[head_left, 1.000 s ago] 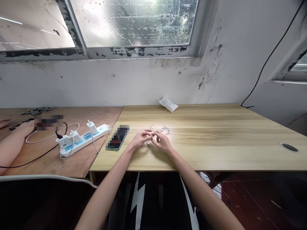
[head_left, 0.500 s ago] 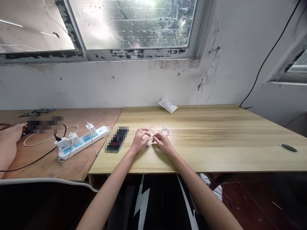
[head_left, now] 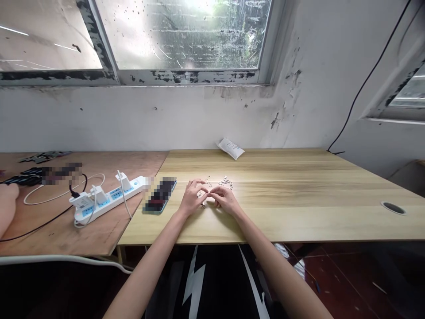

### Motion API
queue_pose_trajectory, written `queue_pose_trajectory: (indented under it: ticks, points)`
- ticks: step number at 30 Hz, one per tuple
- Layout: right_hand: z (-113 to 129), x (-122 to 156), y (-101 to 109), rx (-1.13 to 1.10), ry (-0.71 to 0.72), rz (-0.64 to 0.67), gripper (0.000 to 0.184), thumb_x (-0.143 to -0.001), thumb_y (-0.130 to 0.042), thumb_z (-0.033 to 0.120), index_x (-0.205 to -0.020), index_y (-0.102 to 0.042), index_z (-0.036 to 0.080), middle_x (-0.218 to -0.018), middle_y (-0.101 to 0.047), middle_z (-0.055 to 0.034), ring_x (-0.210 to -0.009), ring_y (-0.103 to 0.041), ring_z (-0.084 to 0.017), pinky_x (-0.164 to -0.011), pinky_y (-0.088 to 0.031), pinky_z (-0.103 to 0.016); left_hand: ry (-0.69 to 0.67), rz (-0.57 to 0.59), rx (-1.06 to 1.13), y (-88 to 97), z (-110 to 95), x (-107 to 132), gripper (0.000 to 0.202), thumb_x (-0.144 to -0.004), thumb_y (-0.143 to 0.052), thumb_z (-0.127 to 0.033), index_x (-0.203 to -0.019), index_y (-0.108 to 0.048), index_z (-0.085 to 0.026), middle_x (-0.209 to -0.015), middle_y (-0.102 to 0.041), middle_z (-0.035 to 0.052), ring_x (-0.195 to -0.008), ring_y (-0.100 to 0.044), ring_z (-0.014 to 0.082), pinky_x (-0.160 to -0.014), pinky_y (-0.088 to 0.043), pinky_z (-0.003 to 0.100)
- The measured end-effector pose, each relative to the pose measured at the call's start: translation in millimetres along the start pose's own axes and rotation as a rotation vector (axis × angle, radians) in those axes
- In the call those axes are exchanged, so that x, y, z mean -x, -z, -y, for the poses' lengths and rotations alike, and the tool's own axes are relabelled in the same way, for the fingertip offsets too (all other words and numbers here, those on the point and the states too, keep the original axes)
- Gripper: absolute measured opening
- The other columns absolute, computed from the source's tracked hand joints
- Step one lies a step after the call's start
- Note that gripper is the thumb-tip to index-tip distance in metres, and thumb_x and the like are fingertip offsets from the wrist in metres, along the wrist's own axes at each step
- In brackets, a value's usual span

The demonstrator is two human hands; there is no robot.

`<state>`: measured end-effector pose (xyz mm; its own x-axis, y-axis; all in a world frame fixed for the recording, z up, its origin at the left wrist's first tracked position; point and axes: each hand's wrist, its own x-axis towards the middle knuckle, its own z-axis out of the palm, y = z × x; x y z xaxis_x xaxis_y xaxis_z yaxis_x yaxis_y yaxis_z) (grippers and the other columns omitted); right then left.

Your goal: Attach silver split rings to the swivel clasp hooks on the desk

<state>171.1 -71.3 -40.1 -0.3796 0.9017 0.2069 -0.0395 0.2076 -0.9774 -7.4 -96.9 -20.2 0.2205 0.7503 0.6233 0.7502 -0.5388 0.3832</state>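
Observation:
My left hand [head_left: 191, 196] and my right hand [head_left: 226, 198] meet over the table, thumbs and fingertips pinched together. What sits between the fingertips is too small and covered to make out. Under my left hand's fingers show small shiny metal pieces [head_left: 202, 204], perhaps linked; I cannot tell. Just beyond my right hand lies a loose cluster of small metal rings or links [head_left: 226, 182]. A few more small metal rings [head_left: 208, 180] are on the wood beyond my left hand's fingertips.
A phone [head_left: 160, 195] lies left of my hands on the light wooden table [head_left: 282, 195]. A white power strip [head_left: 109, 199] with plugs and cables is on the brown table. A white packet [head_left: 230, 148] rests near the wall. Another person's arm [head_left: 6, 204] shows far left.
My fingertips have come together; a small shiny metal piece visible between them before is now covered. The other person's hand has drawn back leftward. The view has shifted slightly.

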Motion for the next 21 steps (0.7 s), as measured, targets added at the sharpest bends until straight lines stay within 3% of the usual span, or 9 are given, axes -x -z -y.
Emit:
queue_pose_trajectory:
  ticks: [4,13,21]
  points:
    - [0.4,1.0,-0.2,0.000,0.005,0.010,0.039,-0.070,-0.075,0.050,-0.087,-0.069,0.015,-0.065,-0.068,-0.0018,-0.044,-0.054,-0.009,-0.040,-0.045,-0.021,0.018,0.001,0.062,-0.3,2.4,-0.1,0.004,-0.084,-0.068,-0.026,-0.084,-0.071,-0.023,-0.112,-0.063,0.0052,-0.116,-0.050,0.0251,-0.099,-0.041,0.042]
    - [-2.3,2.0,-0.8,0.010,0.026,0.004,0.034,-0.073,-0.072,0.049,-0.085,-0.068,0.017,-0.080,-0.073,-0.0071,-0.047,-0.057,-0.011,-0.043,-0.047,-0.022,0.109,0.039,0.179,0.4,4.3,-1.1,0.007,-0.084,-0.068,-0.027,-0.085,-0.075,-0.026,-0.109,-0.065,0.0053,-0.113,-0.053,0.0247,-0.099,-0.043,0.044]
    - [-0.9,3.4,-0.3,0.074,0.045,-0.018,0.031,-0.076,-0.068,0.047,-0.088,-0.066,0.017,-0.075,-0.071,-0.0056,-0.049,-0.059,-0.012,-0.043,-0.046,-0.023,0.106,0.042,0.152,2.6,3.1,-0.9,0.005,-0.083,-0.068,-0.025,-0.082,-0.073,-0.023,-0.112,-0.064,0.0058,-0.115,-0.052,0.0252,-0.100,-0.042,0.045]
